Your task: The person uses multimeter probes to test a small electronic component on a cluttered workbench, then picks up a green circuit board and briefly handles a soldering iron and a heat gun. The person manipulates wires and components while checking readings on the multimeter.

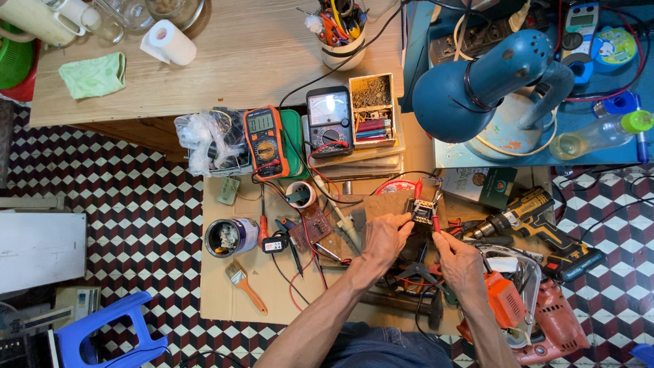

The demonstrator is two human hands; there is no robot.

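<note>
The small black electronic module point(422, 211) sits pinched in your left hand point(385, 235), while your right hand point(458, 262) grips a red probe point(436, 223) against it.

Showing now, by colour: desk lamp point(477, 85) wearing a dusty blue shade with rust-brown patches on its base; digital multimeter point(264, 142) showing an orange casing around a black face; analogue meter point(328, 121) appearing dark grey with a pale dial; cloth point(93, 74) lying pale green; paper roll point(168, 42) showing white; floor tiles point(116, 184) repeating a cube pattern in dark red, black and white; stool point(102, 334) showing bright blue; cordless drill point(538, 225) pairing yellow-tan with black; power tool point(538, 317) glowing orange-red; brush point(245, 286) carrying an orange handle; small component point(422, 211) showing black, with red-sleeved clips point(418, 189) gripping it; bottle point(603, 133) showing clear with a green cap.
</note>
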